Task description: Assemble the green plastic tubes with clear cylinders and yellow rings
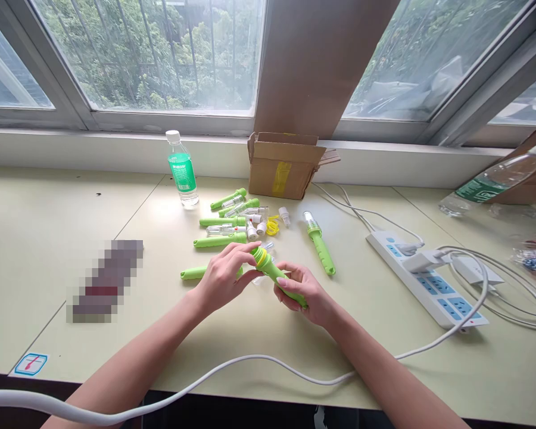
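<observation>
My right hand is wrapped round the lower end of a green plastic handle that points up and to the left. A yellow ring sits at the handle's top end, and my left hand pinches that end with fingertips. Both hands hover over the pale table near its front middle. Behind them lie several more green handles, clear bulb parts, white caps and loose yellow rings. One assembled green piece with a clear tip lies apart to the right.
A green-labelled water bottle and an open cardboard box stand by the window sill. A white power strip with plugs and cables lies right. A white cable crosses the front edge. Another bottle lies at far right.
</observation>
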`<state>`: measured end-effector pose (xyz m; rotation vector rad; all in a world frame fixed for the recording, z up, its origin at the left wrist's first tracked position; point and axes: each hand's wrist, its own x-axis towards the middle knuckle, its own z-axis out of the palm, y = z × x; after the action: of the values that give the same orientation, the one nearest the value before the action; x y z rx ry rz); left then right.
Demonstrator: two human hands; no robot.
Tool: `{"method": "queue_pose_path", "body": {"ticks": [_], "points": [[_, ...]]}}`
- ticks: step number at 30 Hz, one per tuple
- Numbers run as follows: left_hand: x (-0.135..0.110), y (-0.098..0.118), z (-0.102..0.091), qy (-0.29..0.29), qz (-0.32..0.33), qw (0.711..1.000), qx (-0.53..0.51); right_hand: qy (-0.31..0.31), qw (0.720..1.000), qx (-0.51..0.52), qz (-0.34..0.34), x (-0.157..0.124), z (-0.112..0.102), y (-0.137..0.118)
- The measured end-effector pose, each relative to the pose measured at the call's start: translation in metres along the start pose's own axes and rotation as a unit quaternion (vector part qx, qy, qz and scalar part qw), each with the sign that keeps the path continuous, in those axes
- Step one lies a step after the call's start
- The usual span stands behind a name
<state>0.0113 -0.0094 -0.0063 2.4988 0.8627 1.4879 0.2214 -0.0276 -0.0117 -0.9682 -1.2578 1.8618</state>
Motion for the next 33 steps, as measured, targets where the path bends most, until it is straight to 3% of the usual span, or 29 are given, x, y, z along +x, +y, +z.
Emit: {"method": "queue_pose_path", "body": {"ticks": [10,16,25,33], "points": [[0.0020,0.0024,-0.0022,-0.021,0.005,1.000,-0.021,-0.060,0.997,0.044,0.033,-0.0001,-0.0047,-0.0020],[-0.0003,0.0031,0.0000,-0.001,0.007,1.000,-0.015,-0.079,0.996,0.036,0.034,-0.0009,-0.0060,-0.0014],[-0.0013,0.0044,0.0016,0.043,0.036,0.998,0.019,0.014,0.995,-0.059,-0.077,-0.0006,-0.0016,-0.0030],[-0.0001,-0.0012,0.0006,-0.009,0.006,1.000,0.029,0.022,0.993,-0.083,-0.079,-0.0016,0.0005,-0.0033]]}}
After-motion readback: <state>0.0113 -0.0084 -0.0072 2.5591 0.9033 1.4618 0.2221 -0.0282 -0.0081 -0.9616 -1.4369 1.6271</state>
